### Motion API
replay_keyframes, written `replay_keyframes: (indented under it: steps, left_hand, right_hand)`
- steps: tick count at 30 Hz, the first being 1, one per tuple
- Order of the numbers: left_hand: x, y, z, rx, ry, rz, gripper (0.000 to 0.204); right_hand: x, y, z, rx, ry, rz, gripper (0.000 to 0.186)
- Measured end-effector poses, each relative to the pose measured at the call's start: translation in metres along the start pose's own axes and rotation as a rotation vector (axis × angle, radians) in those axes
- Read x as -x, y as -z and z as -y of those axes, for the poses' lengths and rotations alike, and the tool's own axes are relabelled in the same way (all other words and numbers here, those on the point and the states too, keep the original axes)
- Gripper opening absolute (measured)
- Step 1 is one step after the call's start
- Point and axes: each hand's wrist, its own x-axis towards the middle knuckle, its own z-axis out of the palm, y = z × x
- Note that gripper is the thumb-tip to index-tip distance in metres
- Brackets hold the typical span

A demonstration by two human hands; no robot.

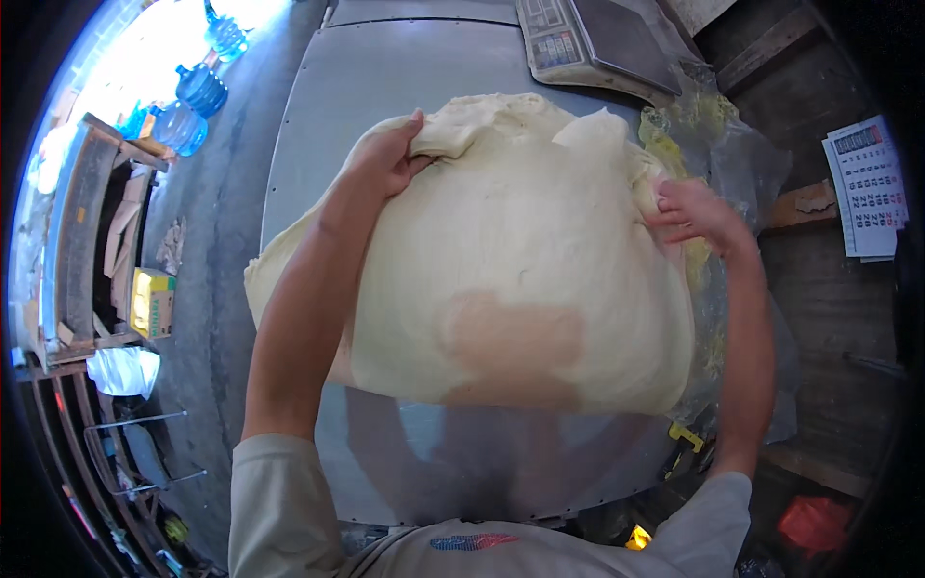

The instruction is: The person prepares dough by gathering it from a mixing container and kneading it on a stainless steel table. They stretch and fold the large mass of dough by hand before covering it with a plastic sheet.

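Observation:
A big, pale mass of dough [520, 231] lies spread over the metal table [385, 67], its far edge bunched and folded. At the far left part of the dough, my left hand [390, 159] grips a fold, thumb on top and fingers curled beneath. My right hand [699, 212] is at the dough's right edge, its fingers closed on the rim there. The dough's near edge hangs smooth toward me, with the shadow of my head and arms on it and on the tabletop.
A digital scale [597, 48] stands at the far right of the table. Crumpled clear plastic [742, 154] lies along the right edge. A calendar [865, 188] hangs on the right wall. Leftward on the floor are blue water bottles [200, 91], a yellow box [152, 303] and a wooden bench [87, 231].

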Motion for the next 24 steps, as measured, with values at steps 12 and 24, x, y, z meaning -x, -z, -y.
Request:
replay_keyframes:
  steps: [12, 24]
  left_hand:
    - [0.193, -0.021, -0.027, -1.786, 0.020, 0.040, 0.050]
    - [0.117, -0.073, 0.034, -2.013, -0.666, 0.431, 0.089]
  right_hand:
    - [-0.090, -0.048, -0.009, 0.685, 0.738, -0.394, 0.059]
    - [-0.172, -0.022, -0.044, 0.649, 1.069, -0.478, 0.053]
